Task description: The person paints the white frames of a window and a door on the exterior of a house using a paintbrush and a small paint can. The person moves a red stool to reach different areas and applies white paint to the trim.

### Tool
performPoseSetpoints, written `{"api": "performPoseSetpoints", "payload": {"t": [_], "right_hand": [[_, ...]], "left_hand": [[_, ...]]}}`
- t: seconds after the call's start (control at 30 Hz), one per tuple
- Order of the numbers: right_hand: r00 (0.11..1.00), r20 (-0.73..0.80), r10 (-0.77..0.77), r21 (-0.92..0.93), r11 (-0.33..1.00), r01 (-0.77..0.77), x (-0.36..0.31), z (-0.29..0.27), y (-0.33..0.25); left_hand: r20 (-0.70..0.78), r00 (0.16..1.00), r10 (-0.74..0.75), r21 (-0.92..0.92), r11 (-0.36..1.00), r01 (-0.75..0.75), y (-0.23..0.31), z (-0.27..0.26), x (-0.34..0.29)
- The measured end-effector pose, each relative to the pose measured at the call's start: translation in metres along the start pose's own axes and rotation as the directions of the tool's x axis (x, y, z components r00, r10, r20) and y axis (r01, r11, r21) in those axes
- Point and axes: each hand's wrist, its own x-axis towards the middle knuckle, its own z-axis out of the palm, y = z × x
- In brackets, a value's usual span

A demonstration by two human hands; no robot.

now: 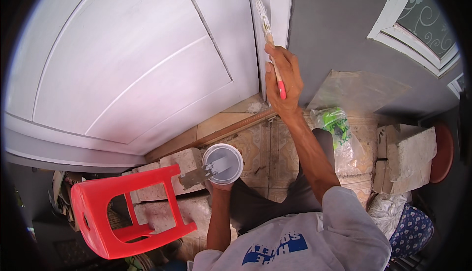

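Note:
My right hand (286,77) is closed round the handle of a paintbrush (280,84), whose tip is red. Its white, paint-coated bristles point up against the white door frame (279,5). Lower down, my left hand (222,186) holds up a white round paint tub (236,176) from below; most of its fingers are hidden under the tub. Pale grey-white paint fills part of the tub. A flat, paint-crusted scraper-like strip (194,177) lies over its rim, with one end in the paint. To the left of the frame stands a white panelled door (147,40).
A red plastic stool (105,231) lies tipped at the left beside pale blocks (179,165). More blocks (408,158) and a reddish-brown round basin (442,152) are at the right. A clear plastic bag with green print (339,133) rests on the tiled floor (255,148) below a grey wall (329,30).

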Motion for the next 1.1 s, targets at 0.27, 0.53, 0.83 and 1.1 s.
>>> {"api": "performPoseSetpoints", "payload": {"t": [0.27,0.53,0.83,1.1], "right_hand": [[0.913,0.239,0.331,-0.230,0.933,-0.278,-0.049,-0.016,0.015],[0.994,0.105,0.030,-0.041,0.999,-0.025,0.042,-0.012,-0.004],[0.954,0.235,0.186,-0.190,0.971,-0.142,-0.108,-0.018,0.056],[0.769,0.264,0.582,-0.361,0.799,-0.480,-0.214,-0.015,0.076]], "left_hand": [[-0.006,1.000,0.019,-0.021,1.000,-0.019,0.005,-0.012,0.004],[0.023,1.000,0.007,-0.040,0.999,-0.006,0.003,-0.014,0.005],[-0.086,0.995,0.056,0.031,0.998,-0.053,0.007,-0.036,0.006],[0.054,0.998,0.015,0.112,0.994,-0.021,-0.003,0.017,-0.012]]}}
